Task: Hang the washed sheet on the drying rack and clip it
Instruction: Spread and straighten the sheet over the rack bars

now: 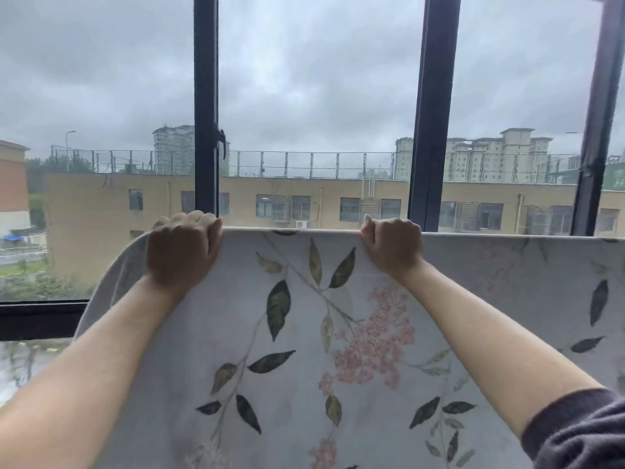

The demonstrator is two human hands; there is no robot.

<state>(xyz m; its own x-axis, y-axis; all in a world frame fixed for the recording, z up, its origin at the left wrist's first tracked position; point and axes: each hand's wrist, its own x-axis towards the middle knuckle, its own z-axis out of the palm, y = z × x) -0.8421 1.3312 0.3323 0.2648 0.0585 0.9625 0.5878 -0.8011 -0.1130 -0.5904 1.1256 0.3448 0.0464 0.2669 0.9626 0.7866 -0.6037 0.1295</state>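
A wide window (205,79) with dark frames fills the view ahead of me. Grey cloud hangs over a long tan building (101,214) across the way, and taller blocks (500,154) rise behind it at about one o'clock. A small latch handle (221,143) sits on the left upright at eleven o'clock.

The sheet (304,333) is raised in front of the glass, pale with dark green leaves and pink blossom. It covers the lower half of what I see, from three o'clock down through six to eight. Its top edge runs straight and level past both my hands and out to the right border. Left of my left hand it curves away downward.

My left hand (182,252), at nine o'clock, is clamped on that top edge, its fingers (189,218) hooked over to the far side. My right hand (394,247), at three o'clock, is bunched tight around the same edge with the thumb upright on its inner side. The two hands are well apart, with taut cloth between them. I cannot tell whether a rail lies under the fold. A dark sleeve (581,431) bunches on my right arm at five o'clock.
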